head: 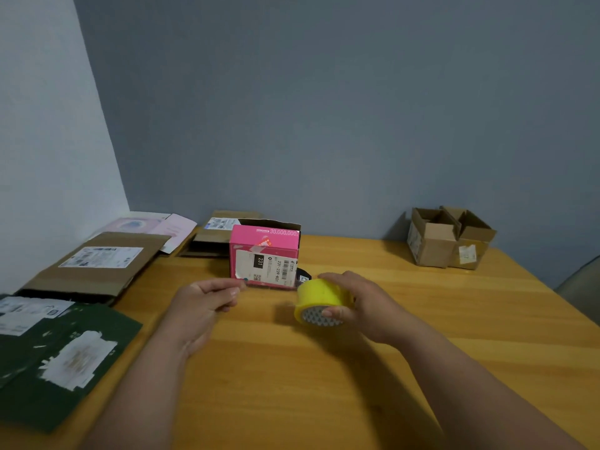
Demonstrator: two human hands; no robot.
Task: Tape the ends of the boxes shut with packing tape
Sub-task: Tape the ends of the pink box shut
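A pink box with a white shipping label stands upright on the wooden table, mid-back. Just in front of it my right hand grips a yellow roll of packing tape, its patterned core facing me. My left hand pinches the pulled-out end of a clear tape strip near the box's lower left corner. The strip stretches between my hands along the foot of the box and is faint to see.
Two open brown cardboard boxes stand at the back right by the wall. Flattened cartons lie along the left: a brown one, a dark green one, a pink-white one and another brown one behind the pink box.
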